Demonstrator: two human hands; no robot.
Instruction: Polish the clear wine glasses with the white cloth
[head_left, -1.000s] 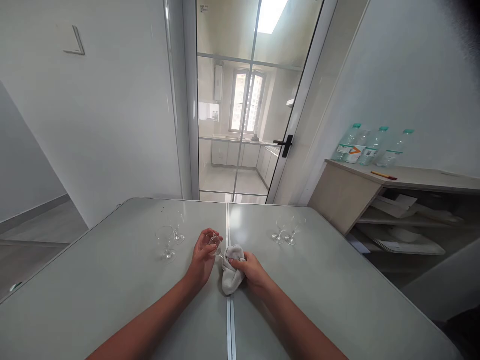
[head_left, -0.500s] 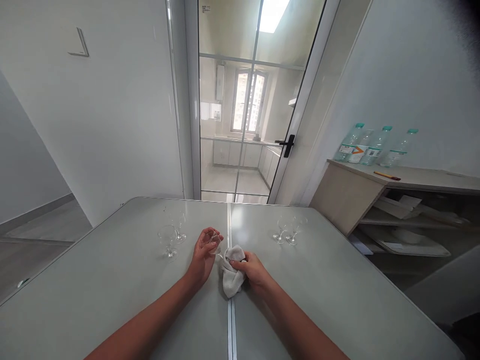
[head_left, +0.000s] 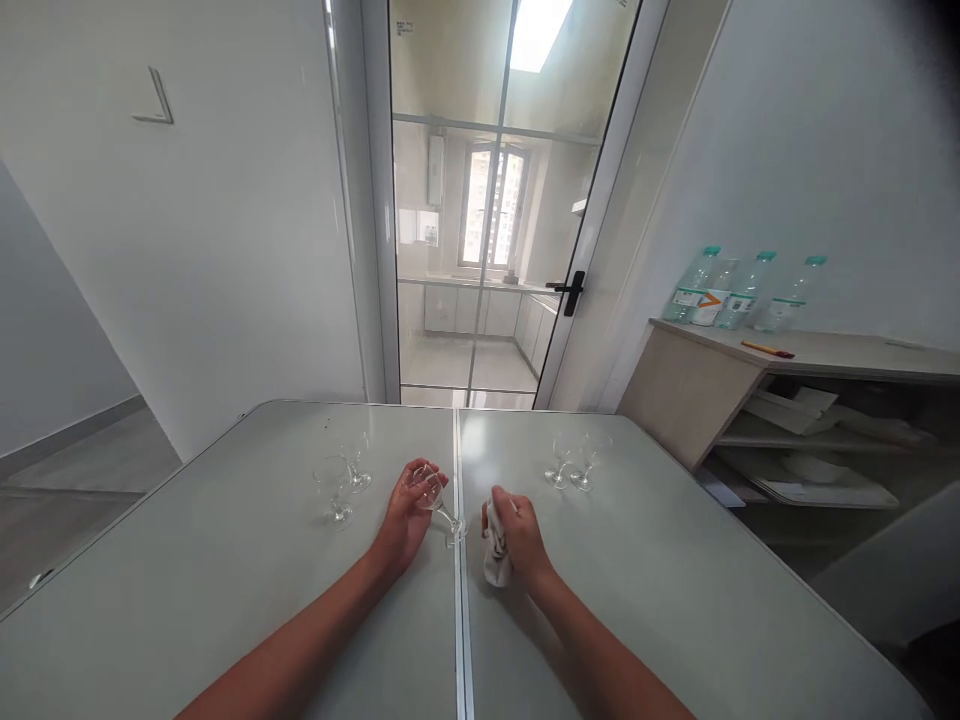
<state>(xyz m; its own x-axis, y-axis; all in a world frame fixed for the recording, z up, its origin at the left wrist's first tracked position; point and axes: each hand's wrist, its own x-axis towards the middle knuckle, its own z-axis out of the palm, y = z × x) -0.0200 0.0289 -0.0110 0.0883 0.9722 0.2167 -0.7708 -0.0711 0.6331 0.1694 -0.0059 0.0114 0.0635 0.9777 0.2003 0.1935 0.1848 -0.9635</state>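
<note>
My left hand (head_left: 406,512) is closed around the bowl of a clear wine glass (head_left: 428,486), tilted so its stem and foot point down to the right over the table's seam. Bunched in my right hand (head_left: 523,530) is a white cloth (head_left: 496,552), held to the right of the glass and apart from it. Two more stemmed glasses stand on the left, a nearer one (head_left: 338,492) and a farther one (head_left: 358,465). On the right side another pair stands close together, one glass (head_left: 556,465) beside the other glass (head_left: 582,466).
The grey-green table (head_left: 247,600) has a metal seam down its middle. A shelf unit (head_left: 690,385) at the right carries several plastic bottles (head_left: 739,295) and a brush (head_left: 766,349). Beyond the table stands a glazed door (head_left: 435,350) with a black handle (head_left: 574,293).
My right hand has drawn the cloth away from the glass, to the right. The stem and foot, hidden by the cloth before, now show. My left hand keeps its hold on the bowl.
</note>
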